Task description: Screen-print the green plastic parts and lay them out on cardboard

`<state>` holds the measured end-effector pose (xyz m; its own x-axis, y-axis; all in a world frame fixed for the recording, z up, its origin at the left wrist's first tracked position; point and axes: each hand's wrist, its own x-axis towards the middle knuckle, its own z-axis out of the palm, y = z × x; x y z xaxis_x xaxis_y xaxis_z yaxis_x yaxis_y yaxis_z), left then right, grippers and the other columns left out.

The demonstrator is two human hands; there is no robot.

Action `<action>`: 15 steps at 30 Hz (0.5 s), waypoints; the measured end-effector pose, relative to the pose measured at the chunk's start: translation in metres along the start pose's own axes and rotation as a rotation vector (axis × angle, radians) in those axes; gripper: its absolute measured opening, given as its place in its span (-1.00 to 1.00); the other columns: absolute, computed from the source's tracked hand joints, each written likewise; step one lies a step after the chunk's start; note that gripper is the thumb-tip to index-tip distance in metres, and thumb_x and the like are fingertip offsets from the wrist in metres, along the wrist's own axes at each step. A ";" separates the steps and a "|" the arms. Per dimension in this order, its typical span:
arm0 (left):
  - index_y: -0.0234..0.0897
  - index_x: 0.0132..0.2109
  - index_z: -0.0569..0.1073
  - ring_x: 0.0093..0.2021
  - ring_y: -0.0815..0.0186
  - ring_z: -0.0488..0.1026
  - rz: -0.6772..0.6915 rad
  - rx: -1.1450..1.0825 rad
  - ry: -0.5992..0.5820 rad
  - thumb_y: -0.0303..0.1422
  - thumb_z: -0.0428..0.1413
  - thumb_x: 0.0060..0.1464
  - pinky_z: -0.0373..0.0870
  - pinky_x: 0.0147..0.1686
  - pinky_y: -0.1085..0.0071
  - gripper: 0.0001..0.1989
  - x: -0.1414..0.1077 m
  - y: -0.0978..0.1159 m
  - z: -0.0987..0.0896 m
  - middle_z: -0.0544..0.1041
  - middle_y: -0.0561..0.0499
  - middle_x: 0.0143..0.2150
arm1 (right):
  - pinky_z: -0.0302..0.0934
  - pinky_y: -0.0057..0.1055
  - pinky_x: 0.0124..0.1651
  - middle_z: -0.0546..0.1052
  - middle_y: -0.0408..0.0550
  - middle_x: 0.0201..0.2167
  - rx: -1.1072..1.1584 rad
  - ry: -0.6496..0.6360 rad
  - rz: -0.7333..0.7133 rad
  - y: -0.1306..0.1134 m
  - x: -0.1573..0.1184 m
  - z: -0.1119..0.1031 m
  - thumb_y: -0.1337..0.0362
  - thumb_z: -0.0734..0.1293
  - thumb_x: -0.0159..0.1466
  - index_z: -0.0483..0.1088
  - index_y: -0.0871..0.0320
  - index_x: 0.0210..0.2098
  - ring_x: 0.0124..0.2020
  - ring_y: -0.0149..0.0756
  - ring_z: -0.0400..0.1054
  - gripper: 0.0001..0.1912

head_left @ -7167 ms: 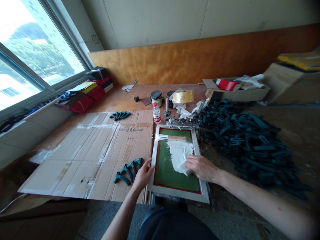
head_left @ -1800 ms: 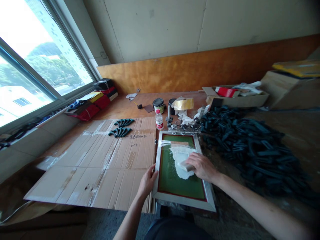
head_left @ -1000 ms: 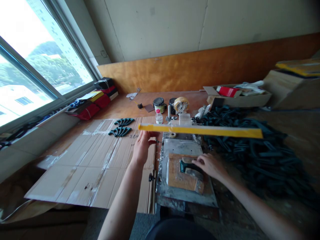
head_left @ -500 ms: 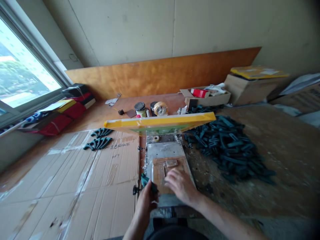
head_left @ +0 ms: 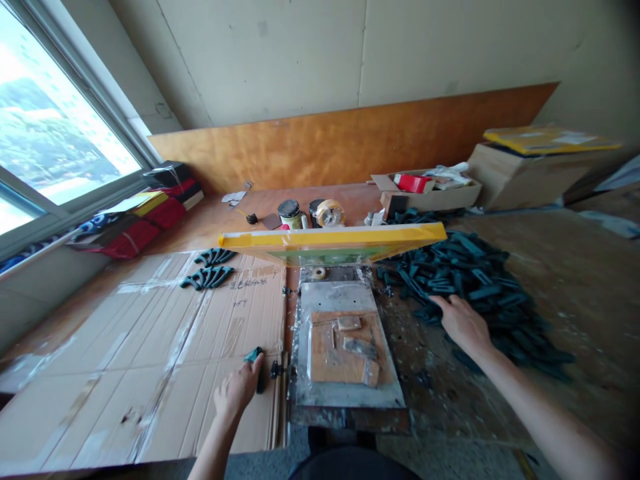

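Note:
My left hand [head_left: 236, 390] is closed around one dark green handle-shaped piece [head_left: 254, 355], over the right part of the flattened cardboard [head_left: 200, 347]. My right hand [head_left: 465, 325] is at the near left side of a large heap of similar dark green pieces [head_left: 470, 267]. Its fingers stretch towards the heap, and no held piece shows in them. Between my hands lies a metal base plate [head_left: 335, 293] bearing a wooden board [head_left: 325, 360] with small blocks on it. Above its far end, a yellow-taped screen frame [head_left: 333, 237] stands tilted up.
Two rows of green pieces [head_left: 207, 278] lie on the far part of the cardboard. Behind the frame are a jar [head_left: 289, 212] and a tape roll [head_left: 330, 213]. An open carton [head_left: 450, 197] and a closed box [head_left: 525, 175] stand at the back right. Red bundles [head_left: 130, 237] line the window side.
My left hand has carried the green piece left, off the base plate's edge and over the cardboard. My right hand has left the wooden board and moved right to the heap. The view has shifted slightly.

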<state>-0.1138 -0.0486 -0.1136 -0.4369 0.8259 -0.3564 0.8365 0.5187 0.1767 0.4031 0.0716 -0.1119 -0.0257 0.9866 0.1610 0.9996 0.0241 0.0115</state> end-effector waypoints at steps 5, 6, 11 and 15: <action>-0.22 -0.11 0.48 -0.50 0.31 0.41 0.203 -0.547 0.176 0.01 -0.21 0.22 0.32 -0.37 0.43 -0.48 0.004 0.051 -0.060 0.43 0.04 -0.54 | 0.23 -0.30 -0.32 0.52 -0.02 -0.34 0.541 -0.166 -0.126 -0.062 -0.018 -0.017 0.00 0.17 0.29 0.32 0.09 -0.10 -0.34 -0.12 0.44 -0.66; -0.23 -0.07 0.45 -0.55 0.36 0.35 0.273 -0.712 0.217 0.03 -0.22 0.22 0.28 -0.44 0.48 -0.47 0.003 0.067 -0.075 0.37 0.09 -0.57 | 0.23 -0.31 -0.32 0.52 -0.06 -0.38 0.629 -0.197 -0.156 -0.081 -0.023 -0.019 -0.02 0.16 0.29 0.32 0.07 -0.15 -0.36 -0.13 0.44 -0.67; -0.25 -0.10 0.38 -0.64 0.47 0.19 0.594 -1.469 0.444 0.05 -0.10 0.18 0.13 -0.61 0.58 -0.54 -0.009 0.145 -0.149 0.30 0.18 -0.61 | 0.23 -0.36 -0.38 0.48 -0.17 -0.51 1.041 -0.282 -0.153 -0.158 -0.033 -0.025 -0.04 0.18 0.27 0.27 0.07 -0.24 -0.49 -0.26 0.39 -0.69; -0.27 -0.42 0.32 -0.68 0.50 0.16 0.605 -1.566 0.499 0.10 -0.13 0.16 0.10 -0.66 0.58 -0.48 -0.012 0.167 -0.172 0.27 0.15 -0.66 | 0.21 -0.38 -0.43 0.49 -0.17 -0.52 1.080 -0.328 -0.151 -0.174 -0.027 -0.015 -0.04 0.17 0.28 0.22 0.08 -0.28 -0.55 -0.30 0.34 -0.70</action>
<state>-0.0255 0.0662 0.0780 -0.5141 0.7932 0.3264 -0.0431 -0.4040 0.9138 0.2296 0.0385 -0.1035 -0.3021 0.9525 -0.0372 0.4740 0.1162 -0.8728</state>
